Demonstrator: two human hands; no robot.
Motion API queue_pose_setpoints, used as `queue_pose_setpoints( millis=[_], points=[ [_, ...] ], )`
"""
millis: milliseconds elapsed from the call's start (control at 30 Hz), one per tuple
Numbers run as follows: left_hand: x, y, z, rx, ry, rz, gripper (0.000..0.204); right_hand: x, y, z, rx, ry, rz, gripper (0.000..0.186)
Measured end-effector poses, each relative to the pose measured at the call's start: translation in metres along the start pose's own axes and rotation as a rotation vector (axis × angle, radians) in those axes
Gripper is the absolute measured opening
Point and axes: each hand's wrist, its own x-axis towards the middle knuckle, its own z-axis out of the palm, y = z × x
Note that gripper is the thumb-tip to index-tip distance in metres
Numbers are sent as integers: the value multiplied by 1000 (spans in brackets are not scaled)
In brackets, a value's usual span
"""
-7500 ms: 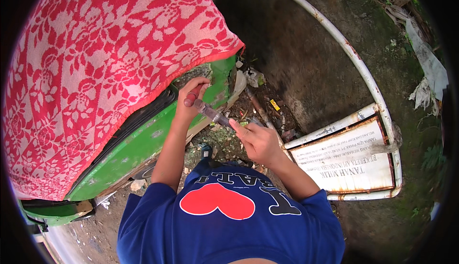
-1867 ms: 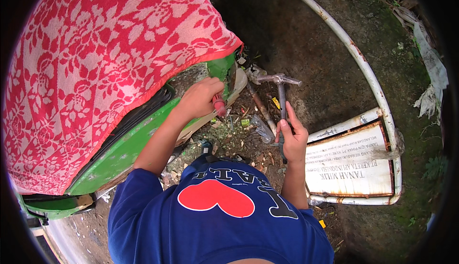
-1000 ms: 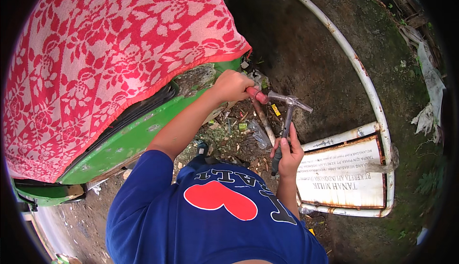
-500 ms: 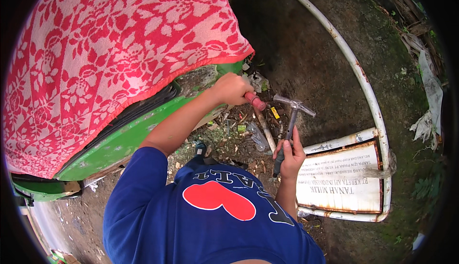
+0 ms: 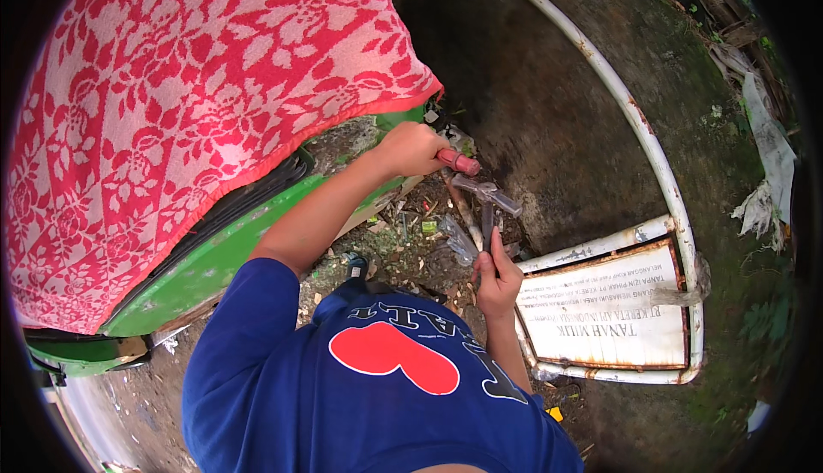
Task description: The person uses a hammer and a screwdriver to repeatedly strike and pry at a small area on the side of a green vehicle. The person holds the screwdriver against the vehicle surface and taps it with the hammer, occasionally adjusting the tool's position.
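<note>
My left hand (image 5: 415, 149) is closed around a red rod-like handle (image 5: 459, 162), whose end sticks out to the right of my fist. What the handle belongs to is hidden by my fingers. In my right hand (image 5: 498, 278) I grip a hammer (image 5: 488, 196) by its dark shaft, thumb along it. The hammer's metal head lies just below and to the right of the red handle's end, apparently close to it; contact cannot be made out. A pale stick (image 5: 461, 206) slants over the littered ground behind the hammer.
A red and pink floral cloth (image 5: 231, 62) drapes over a chipped green metal body (image 5: 231, 246) at left. To the right stands a white sign (image 5: 604, 310) in a rusty white pipe frame (image 5: 630, 113). Litter, clear plastic (image 5: 457, 240) and a yellow piece (image 5: 555, 414) lie on the ground.
The hammer head has moved up and left, closer to the red handle, and its tilt differs. My right hand has shifted left and upward. The left hand keeps its hold, nearly still.
</note>
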Motion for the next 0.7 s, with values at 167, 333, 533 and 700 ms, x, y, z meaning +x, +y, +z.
queue_pose_setpoints(
  millis=[167,333,533,700],
  points=[
    [-3,1,-1,6,23,-11,10,-14,2,1,455,238,39,49],
    [-13,10,-2,-33,83,101,11,-3,2,-8,503,245,77,51],
    [-25,9,5,-91,194,165,18,1,-2,-8,548,229,115,51],
    [-31,1,7,-93,269,219,29,-1,-1,-6,520,208,143,51]
  ],
)
